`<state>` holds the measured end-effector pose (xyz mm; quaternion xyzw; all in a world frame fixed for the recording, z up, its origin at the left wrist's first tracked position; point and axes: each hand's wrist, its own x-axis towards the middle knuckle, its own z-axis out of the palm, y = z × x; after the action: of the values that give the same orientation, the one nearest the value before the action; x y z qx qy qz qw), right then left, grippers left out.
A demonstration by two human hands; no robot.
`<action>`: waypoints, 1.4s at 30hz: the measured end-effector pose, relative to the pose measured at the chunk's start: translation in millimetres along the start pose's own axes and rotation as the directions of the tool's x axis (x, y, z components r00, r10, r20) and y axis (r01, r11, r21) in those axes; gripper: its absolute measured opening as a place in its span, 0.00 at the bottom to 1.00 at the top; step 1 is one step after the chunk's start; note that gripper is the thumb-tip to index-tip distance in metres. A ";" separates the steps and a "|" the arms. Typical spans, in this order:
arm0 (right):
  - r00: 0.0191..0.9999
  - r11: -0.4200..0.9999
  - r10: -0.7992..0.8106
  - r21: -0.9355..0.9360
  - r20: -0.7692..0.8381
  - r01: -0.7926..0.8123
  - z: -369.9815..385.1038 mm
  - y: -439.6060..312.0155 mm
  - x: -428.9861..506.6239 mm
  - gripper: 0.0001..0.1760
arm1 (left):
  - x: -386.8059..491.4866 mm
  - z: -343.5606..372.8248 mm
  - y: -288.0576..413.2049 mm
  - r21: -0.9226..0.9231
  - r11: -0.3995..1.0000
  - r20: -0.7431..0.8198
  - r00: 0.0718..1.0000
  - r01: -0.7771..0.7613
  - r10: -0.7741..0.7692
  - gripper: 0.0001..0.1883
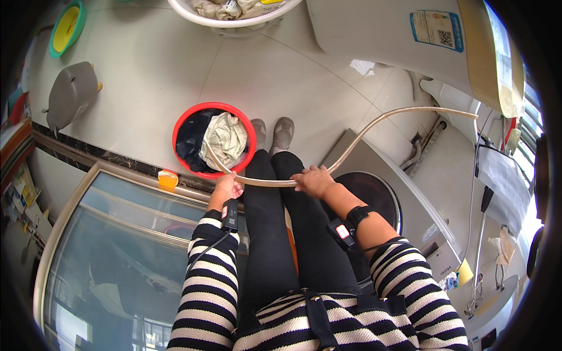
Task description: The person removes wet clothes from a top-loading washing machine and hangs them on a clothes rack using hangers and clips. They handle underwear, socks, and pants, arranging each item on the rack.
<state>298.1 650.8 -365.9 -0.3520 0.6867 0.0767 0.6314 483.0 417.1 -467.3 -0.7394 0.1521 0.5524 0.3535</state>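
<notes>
A long, clear beige hose (268, 183) runs across my lap from a red-rimmed bucket to the right. My left hand (228, 187) grips it beside the bucket's near edge, and its end lies over pale cloth (225, 139). My right hand (314, 180) is closed around the hose above my thighs. Beyond this hand the hose curves up and right, with its far end in the air or against things near a white basin; which one I cannot tell. Dark cloth (192, 142) lies beside the pale cloth within the red rim (176, 151).
A front-loading washing machine (412, 206) stands close on the right, a glass sliding door (123, 245) at the left. Farther off are a grey stool (72, 94), a green and yellow basin (66, 30), a white basin of laundry (239, 23) and a large white appliance (377, 30).
</notes>
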 end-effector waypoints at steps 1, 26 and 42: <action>1.000 1.000 0.000 0.001 -0.002 0.000 -0.1 0.2 0.3 0.23 | -1.2 -0.4 0.8 -0.006 1.000 0.012 1.000 -0.003 0.003 0.12; 0.804 0.916 0.100 0.370 -0.586 0.157 -82.4 -54.9 -43.3 0.19 | -153.4 -24.0 110.2 -0.408 0.718 0.056 0.770 -0.564 0.636 0.23; 0.602 0.718 0.573 0.694 -0.557 -0.042 -87.4 7.3 -245.0 0.22 | -322.2 -7.6 -0.2 0.205 0.620 0.288 0.652 -0.757 0.701 0.09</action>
<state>211.7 702.8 -126.0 0.0086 0.9187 -0.1871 0.3478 377.9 358.7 -168.3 -0.4955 0.4913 0.6815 0.2204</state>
